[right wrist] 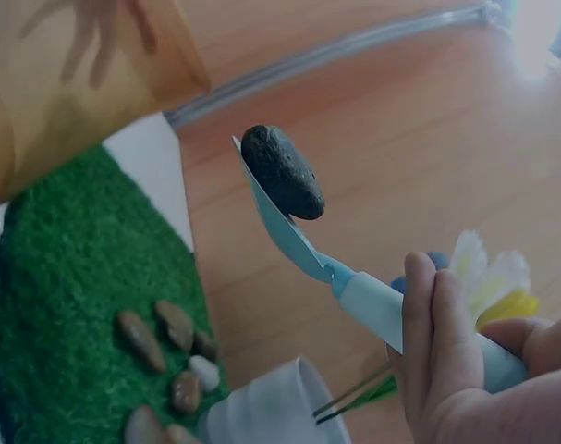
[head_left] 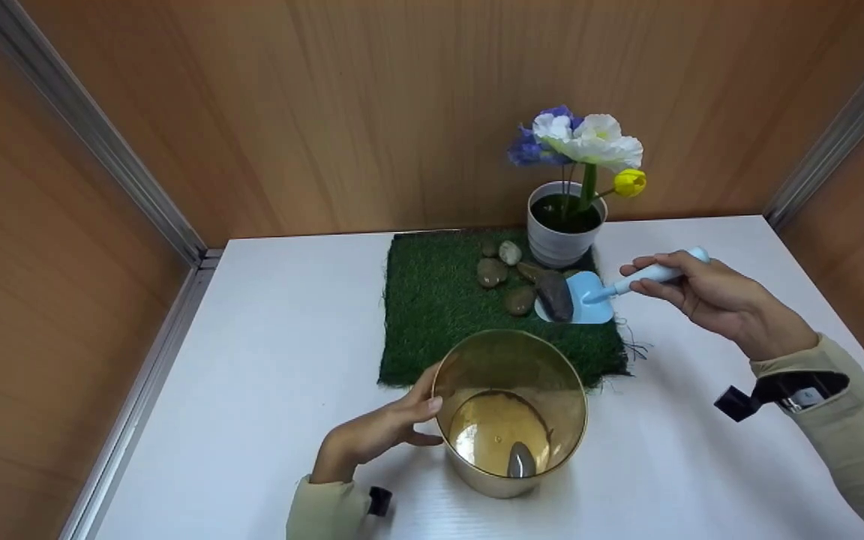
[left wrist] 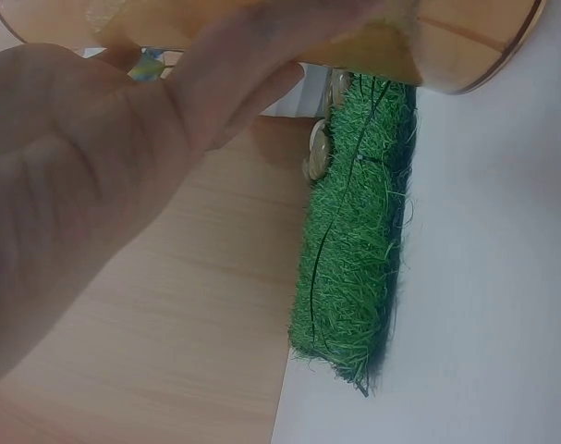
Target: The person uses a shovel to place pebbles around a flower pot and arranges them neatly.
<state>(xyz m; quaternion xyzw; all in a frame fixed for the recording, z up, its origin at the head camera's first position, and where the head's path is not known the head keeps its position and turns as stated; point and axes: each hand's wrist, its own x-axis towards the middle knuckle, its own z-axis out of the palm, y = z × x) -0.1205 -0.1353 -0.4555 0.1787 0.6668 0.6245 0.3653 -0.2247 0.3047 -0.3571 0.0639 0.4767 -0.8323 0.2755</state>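
My right hand grips the handle of a light blue hand shovel. A dark oblong stone lies on its blade, raised above the turf in the right wrist view. My left hand holds the left side of a clear amber bucket, thumb at the rim. The bucket is tilted, its mouth facing up toward the head camera. Inside, near the lower wall, lies one grey stone. In the left wrist view the left hand lies along the bucket's side, its fingertips partly hidden.
A green artificial turf mat lies behind the bucket on the white table. Several brown stones and a pale one rest on it. A white flowerpot with artificial flowers stands at its back right. Wooden panels enclose the table.
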